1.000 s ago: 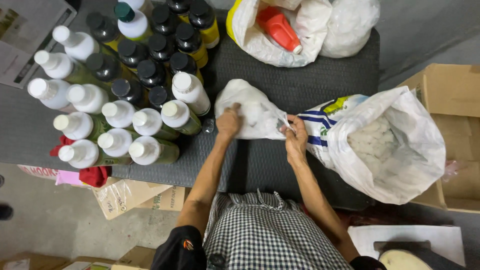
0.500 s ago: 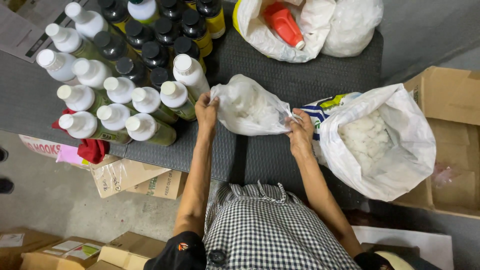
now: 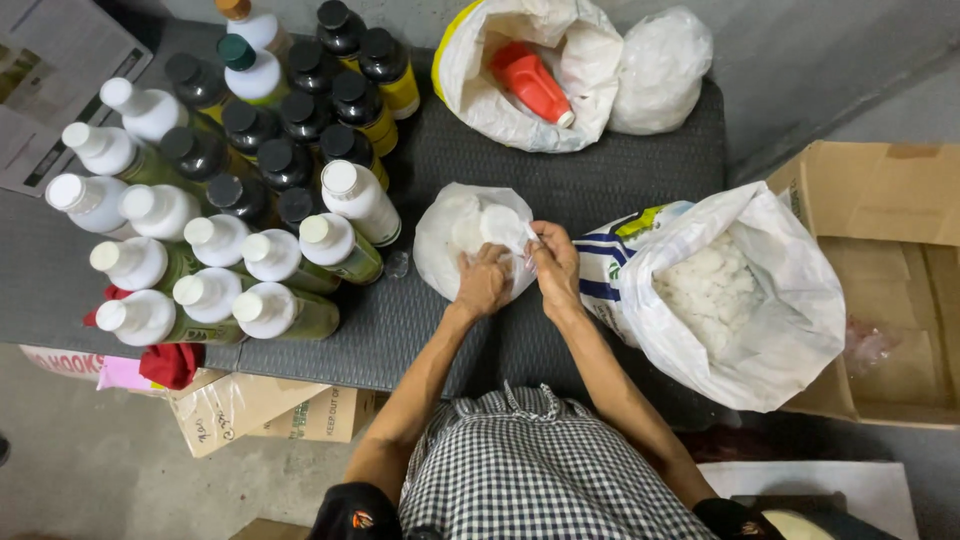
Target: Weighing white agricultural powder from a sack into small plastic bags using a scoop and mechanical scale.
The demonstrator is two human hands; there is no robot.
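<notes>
Both hands together now at the mouth of a small clear plastic bag (image 3: 470,235) of white flakes: left hand (image 3: 482,283) clamped on the lower edge, right hand (image 3: 556,265) pinching the film just beside it, fingertips (image 3: 535,243) closed on the plastic. Bag sitting mid-surface on the dark grey ribbed mat (image 3: 600,180), just left of a big open white sack (image 3: 745,300) heaped with the same white flakes. Beyond, at the far edge, another open white sack (image 3: 480,95) with an orange bottle (image 3: 530,82) lying inside, and a tied white bag (image 3: 660,68) beside it. Off to the left, a packed crowd of upright bottles: white-capped ones (image 3: 215,265) nearest, black-capped ones (image 3: 290,120) behind. Open cardboard box (image 3: 880,250) at the right, flattened cartons (image 3: 260,410) below the mat's near edge, red cloth (image 3: 170,365) tucked there too, bare concrete floor (image 3: 90,470) under it all. Compared with half a second back: hands then spread wide at either end of the bag, now drawn close at its near edge; bag more upright and bunched.
</notes>
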